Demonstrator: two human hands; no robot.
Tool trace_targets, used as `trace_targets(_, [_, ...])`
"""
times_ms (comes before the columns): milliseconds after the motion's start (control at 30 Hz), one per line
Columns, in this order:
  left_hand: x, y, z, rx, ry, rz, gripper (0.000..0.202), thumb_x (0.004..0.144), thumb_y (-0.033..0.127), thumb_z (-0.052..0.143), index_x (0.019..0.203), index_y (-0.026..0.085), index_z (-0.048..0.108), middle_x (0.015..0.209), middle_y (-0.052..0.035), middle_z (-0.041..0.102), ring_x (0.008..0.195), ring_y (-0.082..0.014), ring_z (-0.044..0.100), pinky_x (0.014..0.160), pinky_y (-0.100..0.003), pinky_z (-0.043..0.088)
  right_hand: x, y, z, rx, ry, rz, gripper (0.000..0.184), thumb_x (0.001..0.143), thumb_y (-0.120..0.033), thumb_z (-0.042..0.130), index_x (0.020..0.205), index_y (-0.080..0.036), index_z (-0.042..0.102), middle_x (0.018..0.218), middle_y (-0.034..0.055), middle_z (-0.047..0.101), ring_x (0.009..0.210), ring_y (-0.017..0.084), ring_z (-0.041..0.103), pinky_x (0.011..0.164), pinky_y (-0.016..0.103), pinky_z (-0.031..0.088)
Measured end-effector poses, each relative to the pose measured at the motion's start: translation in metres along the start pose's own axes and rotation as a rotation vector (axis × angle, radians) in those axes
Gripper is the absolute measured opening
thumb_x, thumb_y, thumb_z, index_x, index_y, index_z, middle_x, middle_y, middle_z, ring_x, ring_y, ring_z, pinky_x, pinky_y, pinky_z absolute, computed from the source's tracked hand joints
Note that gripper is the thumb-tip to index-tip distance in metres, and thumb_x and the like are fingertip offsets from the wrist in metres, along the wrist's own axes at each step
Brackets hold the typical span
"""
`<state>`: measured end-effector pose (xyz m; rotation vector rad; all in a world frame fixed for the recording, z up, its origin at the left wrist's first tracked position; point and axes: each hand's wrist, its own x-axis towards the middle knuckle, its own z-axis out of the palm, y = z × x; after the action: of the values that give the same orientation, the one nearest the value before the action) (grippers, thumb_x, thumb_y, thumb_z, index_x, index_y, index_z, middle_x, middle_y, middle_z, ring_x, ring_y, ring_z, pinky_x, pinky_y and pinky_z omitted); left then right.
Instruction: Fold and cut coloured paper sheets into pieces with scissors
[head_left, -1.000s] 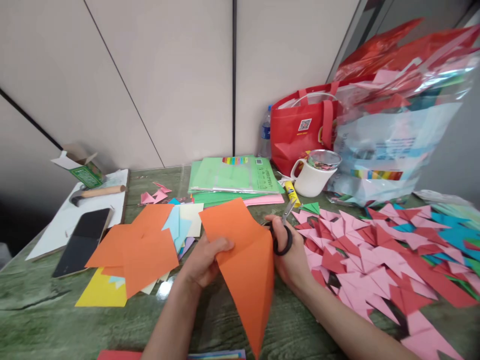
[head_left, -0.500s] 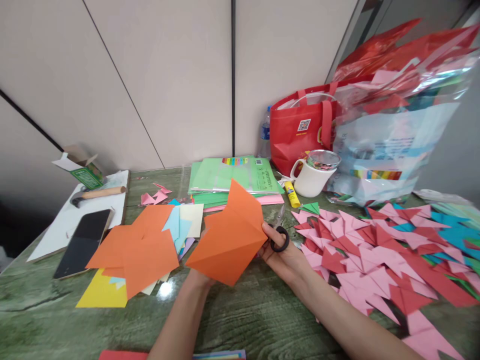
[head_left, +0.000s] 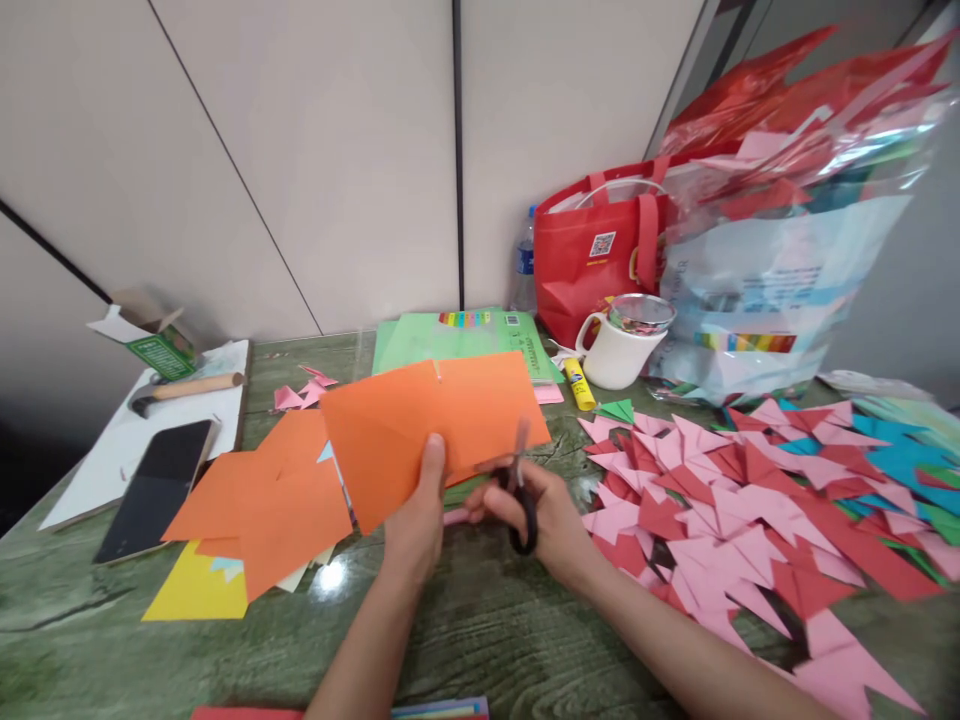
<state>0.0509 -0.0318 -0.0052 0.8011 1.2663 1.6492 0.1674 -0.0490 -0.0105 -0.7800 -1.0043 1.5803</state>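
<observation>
My left hand (head_left: 418,520) grips orange paper (head_left: 382,430) at its lower edge, thumb across the front. The paper is spread wide above the table, with a short notch or slit in its top edge near the middle. My right hand (head_left: 555,515) is closed around a small pair of scissors (head_left: 527,525) with black handles. Their blades point upward, blurred, near the right half of the paper. A pink strip shows between the hands; I cannot tell what it is. Left of the held paper lie more orange sheets (head_left: 289,525) and a yellow sheet (head_left: 196,590).
Many folded pink and red paper pieces (head_left: 720,510) spread over the right side. Behind stand a white mug (head_left: 619,358), a yellow glue stick (head_left: 580,385), a red bag (head_left: 581,270) and green paper packs (head_left: 405,335). At left lie a phone (head_left: 157,490) and hammer (head_left: 187,387).
The orange paper has been turned and opened out from a pointed, tilted shape to a wide one. My left thumb now shows in front. My right hand has shifted left and lower, scissors upright.
</observation>
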Motion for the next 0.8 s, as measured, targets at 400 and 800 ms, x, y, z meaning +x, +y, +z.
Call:
trace_targets(400, [-0.002,0.019,0.001,0.229,0.123,-0.081,0.042,0.063,0.047,0.062,0.097,0.021,0.061,0.122,-0.0058,0.051,0.117,-0.0229,0.041,0.1,-0.036,0.03,-0.007,0.007,0.003,-0.12,-0.316,0.131,0.034,0.06,-0.035,0.071,0.086,-0.017,0.058,0.066,-0.0016,0.055,0.061,0.012,0.05,0.057,0.023,0.039])
trace_targets(800, [-0.013,0.005,0.004,0.27,0.072,-0.201,0.04,0.059,0.052,0.062,0.082,0.02,0.066,0.079,-0.0066,0.067,0.072,-0.021,0.062,0.064,-0.032,0.05,-0.006,0.002,0.005,-0.076,-0.274,0.099,0.041,0.056,-0.04,0.073,0.085,-0.017,0.056,0.064,-0.0026,0.05,0.063,0.012,0.045,0.056,0.022,0.037])
